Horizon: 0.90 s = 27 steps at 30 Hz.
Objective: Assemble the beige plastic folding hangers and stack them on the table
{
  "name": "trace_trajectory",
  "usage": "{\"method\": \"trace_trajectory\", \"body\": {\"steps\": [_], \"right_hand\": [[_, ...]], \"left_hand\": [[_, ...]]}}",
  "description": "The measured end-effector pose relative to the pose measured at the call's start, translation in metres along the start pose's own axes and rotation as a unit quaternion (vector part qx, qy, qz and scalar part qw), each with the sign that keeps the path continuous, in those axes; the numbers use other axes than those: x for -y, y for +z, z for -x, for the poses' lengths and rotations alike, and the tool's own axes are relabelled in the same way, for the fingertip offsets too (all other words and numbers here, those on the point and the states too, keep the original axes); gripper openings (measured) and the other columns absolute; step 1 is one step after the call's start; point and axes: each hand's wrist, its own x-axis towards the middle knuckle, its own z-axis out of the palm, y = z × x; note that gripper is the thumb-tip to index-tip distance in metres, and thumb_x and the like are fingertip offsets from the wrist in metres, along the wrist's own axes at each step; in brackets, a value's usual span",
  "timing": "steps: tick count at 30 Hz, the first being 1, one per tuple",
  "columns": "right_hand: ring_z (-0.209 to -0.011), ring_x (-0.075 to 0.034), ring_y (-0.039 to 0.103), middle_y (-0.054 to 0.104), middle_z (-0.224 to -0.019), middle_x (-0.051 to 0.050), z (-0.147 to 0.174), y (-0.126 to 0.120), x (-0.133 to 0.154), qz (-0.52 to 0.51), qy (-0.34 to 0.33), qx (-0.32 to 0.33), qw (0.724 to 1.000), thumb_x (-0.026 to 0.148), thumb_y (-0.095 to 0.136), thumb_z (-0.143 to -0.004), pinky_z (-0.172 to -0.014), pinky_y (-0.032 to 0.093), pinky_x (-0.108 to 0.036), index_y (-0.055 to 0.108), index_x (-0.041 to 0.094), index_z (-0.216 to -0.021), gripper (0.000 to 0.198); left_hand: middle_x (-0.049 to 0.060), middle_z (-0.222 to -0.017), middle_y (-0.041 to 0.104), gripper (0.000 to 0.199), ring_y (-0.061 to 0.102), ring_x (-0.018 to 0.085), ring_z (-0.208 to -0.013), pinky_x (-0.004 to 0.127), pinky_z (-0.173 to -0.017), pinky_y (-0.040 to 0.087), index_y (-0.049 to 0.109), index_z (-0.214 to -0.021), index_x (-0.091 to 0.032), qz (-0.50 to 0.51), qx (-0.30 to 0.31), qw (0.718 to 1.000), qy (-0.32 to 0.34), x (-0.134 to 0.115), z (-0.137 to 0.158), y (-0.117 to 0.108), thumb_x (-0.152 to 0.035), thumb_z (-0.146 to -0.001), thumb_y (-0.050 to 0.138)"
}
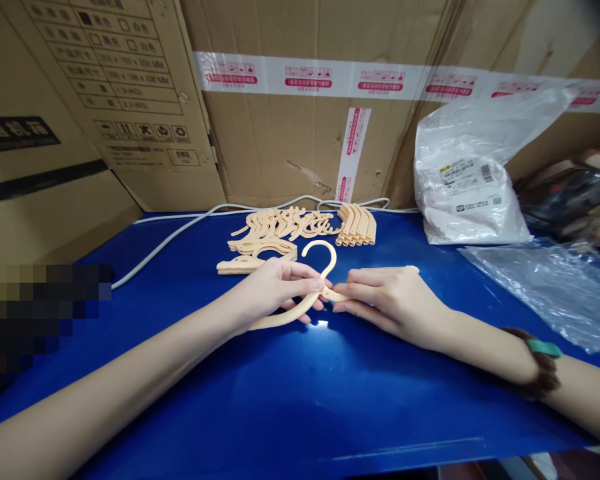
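A cream plastic clothes hanger is held between my two hands above the blue table, its hook pointing up and away from me. My left hand pinches it with thumb and fingers just below the hook, and one curved arm runs down under that hand. With closed fingertips my right hand grips a short cream arm piece at the hanger's centre joint. Most of this piece is hidden by the right fingers. Beyond the left hand lie stacked cream hanger pieces.
Behind them are a pile of hook-shaped pieces and a row of curved arm pieces. A white cable crosses the blue table. Cardboard boxes wall the back and left. A white plastic bag and clear plastic sheet are at right.
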Motion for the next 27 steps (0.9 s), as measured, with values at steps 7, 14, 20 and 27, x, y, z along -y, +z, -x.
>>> {"method": "trace_trajectory", "body": {"steps": [7,14,20,27], "right_hand": [[-0.064,-0.011,0.058,0.062,-0.076,-0.002,-0.001,0.001,0.002,-0.033,0.010,0.012,0.999,0.034,0.040,-0.100,-0.056,0.036,-0.023,0.069,0.017,-0.101,0.034],[-0.061,-0.010,0.059,0.062,-0.074,-0.001,0.001,0.001,0.006,-0.056,0.053,0.043,0.996,0.036,0.038,-0.100,-0.053,0.033,-0.023,0.070,0.018,-0.098,0.037],[-0.062,-0.011,0.057,0.061,-0.073,-0.002,0.000,-0.002,0.006,-0.067,0.066,0.042,0.995,0.035,0.039,-0.100,-0.055,0.034,-0.023,0.070,0.019,-0.094,0.036],[-0.064,-0.012,0.054,0.060,-0.068,0.000,-0.003,-0.004,-0.004,-0.054,0.063,-0.001,0.997,0.042,0.051,-0.094,-0.061,0.033,-0.026,0.063,0.017,-0.075,0.033]], "left_hand": [[0.006,-0.078,0.073,0.020,0.070,0.018,-0.076,0.023,-0.057,0.056,0.072,-0.088,-0.014,-0.007,0.005,1.000,0.020,0.003,-0.001,0.001,-0.030,-0.076,0.072],[0.008,-0.084,0.072,0.016,0.069,0.016,-0.075,0.023,-0.058,0.057,0.070,-0.093,-0.012,-0.005,0.000,1.000,0.015,0.008,0.000,0.004,-0.023,-0.083,0.065],[0.005,-0.078,0.068,0.019,0.063,0.011,-0.057,0.020,-0.046,0.051,0.064,-0.088,-0.013,-0.040,0.017,0.998,0.047,0.012,-0.002,0.007,-0.031,-0.086,0.057],[-0.003,-0.055,0.051,0.041,0.044,0.007,-0.046,0.021,-0.047,0.032,0.052,-0.063,-0.016,-0.303,-0.024,0.943,0.133,0.011,0.008,0.011,-0.035,-0.095,0.036]]}}
